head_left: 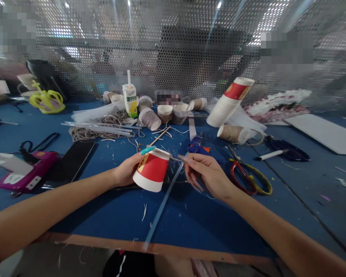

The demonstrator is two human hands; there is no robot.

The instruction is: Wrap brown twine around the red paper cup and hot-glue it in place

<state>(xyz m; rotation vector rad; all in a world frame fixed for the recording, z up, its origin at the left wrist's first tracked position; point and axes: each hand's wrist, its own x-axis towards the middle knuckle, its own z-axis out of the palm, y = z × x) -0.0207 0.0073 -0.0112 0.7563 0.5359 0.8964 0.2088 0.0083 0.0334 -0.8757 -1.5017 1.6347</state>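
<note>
The left hand [127, 169] grips a tilted red cup [153, 168]. The right hand [205, 169] pinches thin cord [175, 158] beside the cup's narrow end.

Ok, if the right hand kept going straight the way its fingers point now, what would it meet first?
Most likely the red-and-white paper cup held in the left hand, near its upturned base; depth is hard to judge from this one view.

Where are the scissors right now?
In the head view, the scissors, with one red and one yellow handle, lie on the blue table just right of the right hand, with a white pen just beyond the handles.
</note>
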